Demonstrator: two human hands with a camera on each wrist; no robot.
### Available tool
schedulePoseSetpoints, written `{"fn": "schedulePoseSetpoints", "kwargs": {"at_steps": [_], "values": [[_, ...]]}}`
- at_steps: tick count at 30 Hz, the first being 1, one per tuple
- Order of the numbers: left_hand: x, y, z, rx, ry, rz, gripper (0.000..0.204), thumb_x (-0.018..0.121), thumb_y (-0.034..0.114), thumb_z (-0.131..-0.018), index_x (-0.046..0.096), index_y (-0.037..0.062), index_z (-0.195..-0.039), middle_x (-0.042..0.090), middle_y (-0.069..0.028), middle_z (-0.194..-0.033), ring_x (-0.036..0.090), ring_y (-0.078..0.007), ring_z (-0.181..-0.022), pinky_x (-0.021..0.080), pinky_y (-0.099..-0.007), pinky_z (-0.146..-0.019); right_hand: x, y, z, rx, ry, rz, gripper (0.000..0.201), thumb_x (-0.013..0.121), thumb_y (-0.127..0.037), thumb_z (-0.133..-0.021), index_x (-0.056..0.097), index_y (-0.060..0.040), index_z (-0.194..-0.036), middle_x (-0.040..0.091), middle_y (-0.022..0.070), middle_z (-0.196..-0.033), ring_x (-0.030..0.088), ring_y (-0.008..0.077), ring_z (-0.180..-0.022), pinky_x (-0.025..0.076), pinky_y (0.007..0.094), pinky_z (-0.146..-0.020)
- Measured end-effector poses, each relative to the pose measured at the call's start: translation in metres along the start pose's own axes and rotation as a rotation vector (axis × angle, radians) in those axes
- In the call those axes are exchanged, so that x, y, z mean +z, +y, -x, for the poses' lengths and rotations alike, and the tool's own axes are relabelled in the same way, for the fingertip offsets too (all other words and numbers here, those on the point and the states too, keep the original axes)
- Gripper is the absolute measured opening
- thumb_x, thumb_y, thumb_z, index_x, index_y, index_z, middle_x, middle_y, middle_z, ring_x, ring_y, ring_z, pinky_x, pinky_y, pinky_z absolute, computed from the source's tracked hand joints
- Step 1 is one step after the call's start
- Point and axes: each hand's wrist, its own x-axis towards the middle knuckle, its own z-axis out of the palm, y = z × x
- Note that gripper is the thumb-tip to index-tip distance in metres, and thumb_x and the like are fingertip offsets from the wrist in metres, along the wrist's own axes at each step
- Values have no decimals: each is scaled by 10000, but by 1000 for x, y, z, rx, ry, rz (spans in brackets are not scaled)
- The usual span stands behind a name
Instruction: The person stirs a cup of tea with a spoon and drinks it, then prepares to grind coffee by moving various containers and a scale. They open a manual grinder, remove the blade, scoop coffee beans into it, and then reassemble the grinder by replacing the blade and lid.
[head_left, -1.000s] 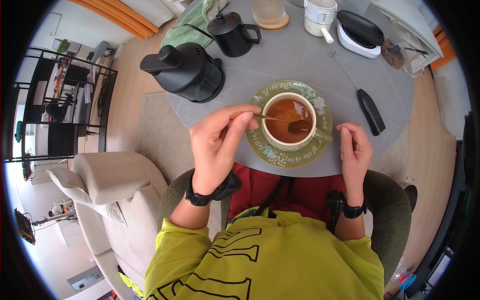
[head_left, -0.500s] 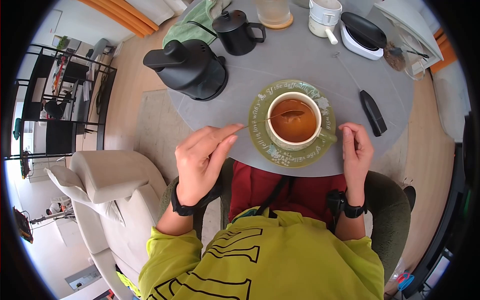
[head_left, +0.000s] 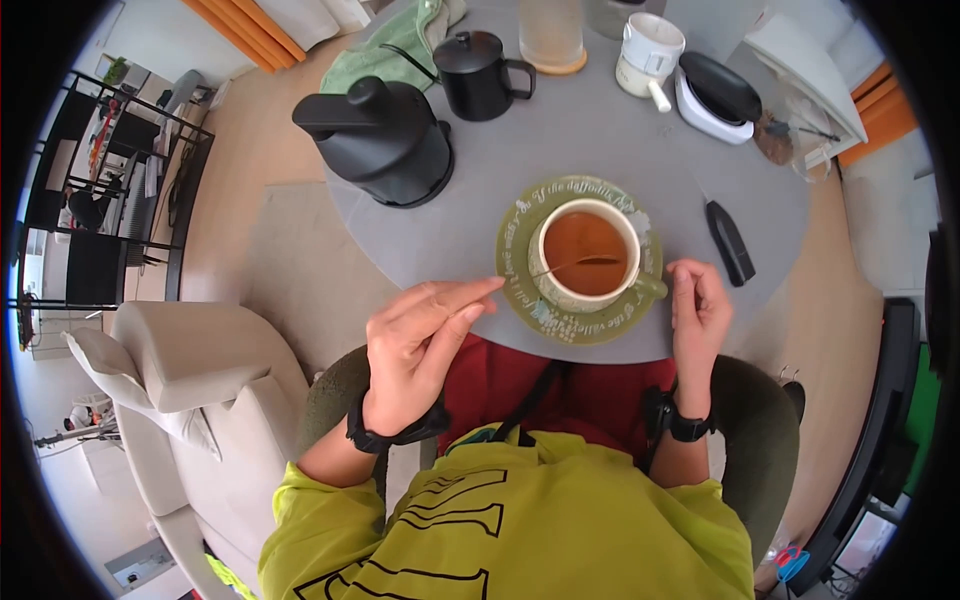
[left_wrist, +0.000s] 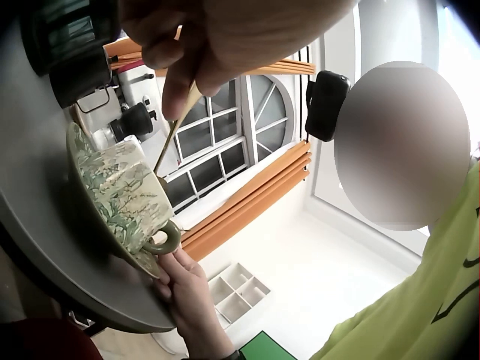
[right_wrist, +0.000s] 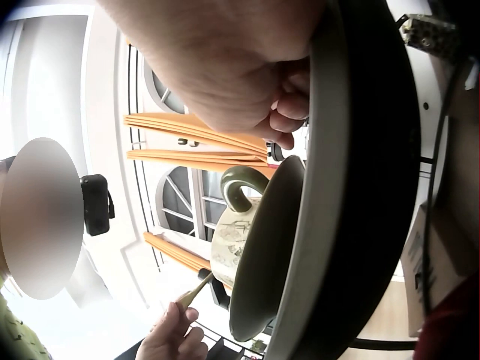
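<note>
A patterned cup (head_left: 570, 298) of brown tea stands on a green lettered saucer (head_left: 545, 200) near the table's front edge. Between thumb and fingers, my left hand (head_left: 415, 340) pinches the handle end of a gold-coloured spoon (left_wrist: 169, 146) from the cup's left side. The spoon leans over the rim, and its bowl shows at the tea's surface in the head view. My right hand (head_left: 698, 310) rests at the table edge beside the cup's green handle (head_left: 650, 287), fingers loosely curled and holding nothing.
A black kettle (head_left: 385, 140), a black lidded pot (head_left: 475, 75) and a green towel (head_left: 370, 65) stand or lie at the back left. Right of the saucer lies a black handheld whisk (head_left: 729, 243). Behind are a white cup (head_left: 648, 55) and a white black-topped device (head_left: 717, 100).
My left hand has drawn back leftward and downward from the cup, still pinching the spoon. The spoon's bowl has shifted about in the tea. My right hand stays by the cup handle.
</note>
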Motion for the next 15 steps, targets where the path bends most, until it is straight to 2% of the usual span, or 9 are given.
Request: {"fn": "schedulePoseSetpoints", "kwargs": {"at_steps": [5, 8, 10, 15], "values": [[-2, 4, -3, 51, 29, -69, 193, 625, -5, -857, 712, 3, -1029, 702, -127, -858, 647, -232, -724, 513, -302, -669, -3, -2, -1, 38, -15, -23, 125, 558, -101, -965, 634, -11, -925, 546, -51, -756, 394, 17, -643, 310, 186, -549], [-4, 9, -3, 48, 21, -60, 220, 586, -42, -857, 710, -11, -1036, 700, -112, -839, 650, -193, -739, 500, -283, -679, -4, 0, -2, 22, -34, -61, 114, 560, -87, -962, 633, -10, -922, 521, -59, -729, 378, 12, -627, 291, 184, -541], [-5, 11, -2, 64, 19, -75, 202, 604, -25, -860, 713, -2, -1029, 699, -102, -824, 647, -188, -725, 502, -283, -667, -2, 4, 0, -64, -35, -37, 149, 539, -140, -988, 621, -28, -934, 467, -68, -620, 356, -8, -483, 241, 184, -439], [-5, 17, -3, 57, 9, -98, 180, 631, 11, -865, 717, 12, -1024, 696, -93, -798, 638, -188, -684, 498, -280, -640, -3, 9, -2, -83, -45, -50, 135, 542, -129, -983, 619, -33, -927, 464, -74, -623, 353, -7, -485, 237, 183, -440]]}}
